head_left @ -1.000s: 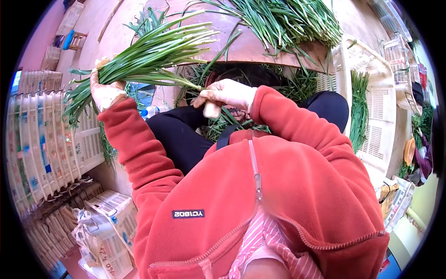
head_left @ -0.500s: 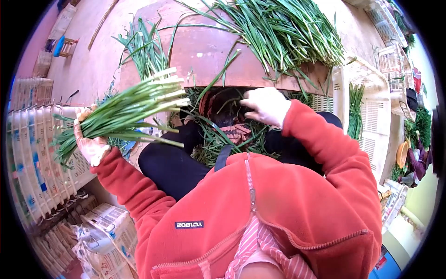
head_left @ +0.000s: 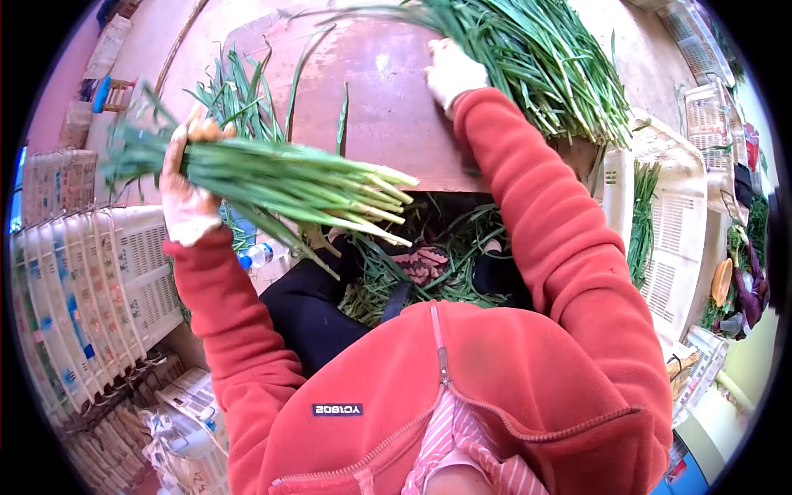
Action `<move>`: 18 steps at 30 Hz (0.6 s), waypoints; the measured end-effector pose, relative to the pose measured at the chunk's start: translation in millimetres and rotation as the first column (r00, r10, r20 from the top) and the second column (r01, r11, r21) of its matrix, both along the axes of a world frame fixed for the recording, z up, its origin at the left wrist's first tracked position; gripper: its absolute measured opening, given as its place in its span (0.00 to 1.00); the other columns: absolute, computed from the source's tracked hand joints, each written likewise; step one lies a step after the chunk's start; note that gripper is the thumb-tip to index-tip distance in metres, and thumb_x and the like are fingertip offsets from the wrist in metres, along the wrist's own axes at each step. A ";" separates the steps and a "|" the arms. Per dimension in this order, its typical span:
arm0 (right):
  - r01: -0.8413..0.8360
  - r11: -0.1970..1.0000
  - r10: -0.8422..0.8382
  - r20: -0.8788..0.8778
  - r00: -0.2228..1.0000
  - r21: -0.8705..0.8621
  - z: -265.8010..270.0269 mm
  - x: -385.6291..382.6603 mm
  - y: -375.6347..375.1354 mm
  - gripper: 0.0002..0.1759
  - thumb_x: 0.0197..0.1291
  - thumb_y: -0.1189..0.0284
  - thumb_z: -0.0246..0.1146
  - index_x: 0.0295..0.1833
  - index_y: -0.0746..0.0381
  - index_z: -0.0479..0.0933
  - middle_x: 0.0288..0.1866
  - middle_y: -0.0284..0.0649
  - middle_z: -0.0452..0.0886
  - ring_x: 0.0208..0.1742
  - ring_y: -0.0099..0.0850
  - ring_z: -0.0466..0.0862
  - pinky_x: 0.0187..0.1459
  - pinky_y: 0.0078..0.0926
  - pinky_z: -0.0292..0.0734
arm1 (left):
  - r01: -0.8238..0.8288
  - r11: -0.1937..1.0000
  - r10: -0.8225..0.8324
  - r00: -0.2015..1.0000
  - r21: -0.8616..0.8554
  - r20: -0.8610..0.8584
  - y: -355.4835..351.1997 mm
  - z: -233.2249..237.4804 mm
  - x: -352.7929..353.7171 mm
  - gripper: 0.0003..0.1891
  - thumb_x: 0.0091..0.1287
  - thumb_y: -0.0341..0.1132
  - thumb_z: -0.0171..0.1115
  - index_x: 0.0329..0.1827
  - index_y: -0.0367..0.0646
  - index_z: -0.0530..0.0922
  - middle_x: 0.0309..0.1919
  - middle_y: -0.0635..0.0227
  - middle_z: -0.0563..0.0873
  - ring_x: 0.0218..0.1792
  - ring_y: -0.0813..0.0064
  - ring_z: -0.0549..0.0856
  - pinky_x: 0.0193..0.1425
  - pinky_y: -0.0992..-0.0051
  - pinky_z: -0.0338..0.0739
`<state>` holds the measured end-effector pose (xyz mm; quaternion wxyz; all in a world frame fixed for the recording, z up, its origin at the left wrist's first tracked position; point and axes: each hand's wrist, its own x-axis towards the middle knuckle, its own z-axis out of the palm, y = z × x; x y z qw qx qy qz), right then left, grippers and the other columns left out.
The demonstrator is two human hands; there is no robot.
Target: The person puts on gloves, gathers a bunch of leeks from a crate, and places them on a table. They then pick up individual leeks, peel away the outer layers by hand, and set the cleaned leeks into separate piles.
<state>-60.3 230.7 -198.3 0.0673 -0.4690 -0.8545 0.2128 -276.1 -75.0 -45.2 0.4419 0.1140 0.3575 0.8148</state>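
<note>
A thick bunch of garlic chives (head_left: 289,177) lies across my left hand (head_left: 188,169), whose fingers are wrapped round it above the left edge of the table. Its pale stem ends point right; its leaf tips are smeared by motion. My right hand (head_left: 455,73), in a white glove, is over the reddish table (head_left: 371,107), against the left side of a large pile of garlic chives (head_left: 544,66). Its visible fingers are apart and point left; I see nothing held in them. A smaller heap of chives (head_left: 243,103) rests on the table at left.
Loose leaves (head_left: 371,276) cover my lap below the table edge. At right stands a white plastic crate (head_left: 672,223) with chives (head_left: 643,223) in it. Stacked crates (head_left: 91,289) line the left side. A bottle with a blue cap (head_left: 257,256) is beside my knee.
My right hand has moved from above my lap up to the pile on the table. My left hand has brought its bunch rightward, nearer the middle. Leaves beside the right hand are blurred.
</note>
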 end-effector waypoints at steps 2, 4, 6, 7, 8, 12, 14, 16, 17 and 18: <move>-0.005 1.000 0.004 0.035 0.999 0.020 31.4 10.2 0.1 0.22 0.64 0.65 0.52 0.63 0.56 0.68 0.65 0.41 0.69 0.60 0.41 0.75 0.61 0.36 0.69 | 0.164 0.986 -0.162 0.985 -0.023 0.058 33.5 -3.6 -11.7 0.24 0.67 0.32 0.54 0.65 0.32 0.65 0.42 0.59 0.84 0.44 0.65 0.84 0.68 0.56 0.66; -0.059 0.998 0.059 -0.033 0.998 0.015 31.1 17.7 6.4 0.22 0.64 0.64 0.52 0.64 0.52 0.69 0.65 0.39 0.70 0.60 0.42 0.76 0.62 0.37 0.69 | 0.274 0.961 -0.269 0.956 -0.030 0.119 76.5 -7.6 -20.0 0.22 0.67 0.31 0.55 0.63 0.32 0.68 0.44 0.56 0.84 0.45 0.63 0.84 0.68 0.55 0.65; -0.136 0.982 0.110 -0.186 0.976 -0.131 23.6 21.8 18.8 0.23 0.63 0.62 0.56 0.63 0.56 0.70 0.58 0.41 0.76 0.58 0.40 0.77 0.59 0.33 0.70 | 0.283 0.954 -0.270 0.955 -0.101 0.122 122.3 -4.7 -3.0 0.24 0.67 0.36 0.57 0.64 0.33 0.68 0.52 0.52 0.80 0.53 0.61 0.80 0.66 0.59 0.68; -0.172 0.955 0.105 -0.264 0.959 -0.242 19.1 22.8 24.2 0.23 0.63 0.61 0.57 0.62 0.57 0.71 0.54 0.41 0.79 0.53 0.36 0.80 0.54 0.30 0.73 | 0.360 0.927 -0.342 0.925 -0.100 0.166 145.3 -29.9 -37.7 0.21 0.67 0.32 0.56 0.62 0.34 0.69 0.51 0.55 0.81 0.55 0.57 0.78 0.65 0.57 0.69; -0.161 0.822 -0.020 -0.311 0.950 -0.547 37.3 26.0 21.4 0.23 0.64 0.59 0.58 0.60 0.59 0.73 0.45 0.34 0.82 0.39 0.25 0.80 0.42 0.22 0.75 | 0.413 0.904 -0.384 0.898 -0.112 0.214 170.7 -39.9 -32.3 0.18 0.67 0.31 0.57 0.58 0.34 0.72 0.50 0.55 0.81 0.53 0.60 0.80 0.64 0.59 0.71; -0.304 0.683 -0.020 -0.433 0.901 -0.664 45.6 33.8 19.5 0.25 0.67 0.58 0.57 0.65 0.59 0.68 0.47 0.26 0.78 0.38 0.14 0.76 0.41 0.13 0.72 | 0.299 0.883 -0.324 0.946 -0.363 -0.008 212.1 -56.8 12.3 0.14 0.56 0.42 0.72 0.38 0.43 0.80 0.29 0.65 0.86 0.30 0.66 0.85 0.38 0.62 0.83; -0.347 0.706 0.064 -0.433 0.899 -0.617 38.9 35.1 17.5 0.27 0.68 0.60 0.56 0.67 0.60 0.66 0.52 0.28 0.76 0.46 0.14 0.74 0.47 0.14 0.71 | 0.002 0.656 -0.487 0.765 -0.755 -0.421 211.3 -68.2 19.8 0.46 0.51 0.61 0.70 0.66 0.36 0.66 0.62 0.58 0.73 0.61 0.66 0.72 0.64 0.63 0.66; -0.392 0.798 0.199 -0.413 0.888 -0.458 31.4 35.6 18.1 0.28 0.67 0.62 0.57 0.68 0.62 0.64 0.58 0.33 0.75 0.54 0.20 0.73 0.56 0.19 0.68 | -0.052 0.667 -0.560 0.623 -0.743 -0.546 189.8 -59.8 20.3 0.44 0.56 0.63 0.63 0.68 0.40 0.64 0.65 0.55 0.69 0.64 0.64 0.69 0.66 0.65 0.63; -0.414 0.810 0.230 -0.425 0.875 -0.415 28.9 35.5 17.5 0.28 0.67 0.63 0.58 0.68 0.63 0.63 0.60 0.35 0.75 0.58 0.23 0.73 0.60 0.20 0.66 | -0.137 0.734 -0.521 0.516 -0.665 -0.680 172.2 -51.2 28.3 0.43 0.57 0.62 0.61 0.69 0.42 0.64 0.65 0.54 0.69 0.65 0.64 0.69 0.67 0.65 0.62; -0.421 0.805 0.234 -0.429 0.872 -0.417 27.4 34.8 15.4 0.28 0.67 0.63 0.58 0.68 0.63 0.63 0.60 0.35 0.75 0.58 0.23 0.73 0.60 0.20 0.66 | -0.331 0.734 -0.428 0.453 -0.594 -0.782 152.4 -50.5 37.4 0.36 0.62 0.57 0.59 0.66 0.41 0.67 0.62 0.57 0.74 0.62 0.65 0.73 0.65 0.69 0.64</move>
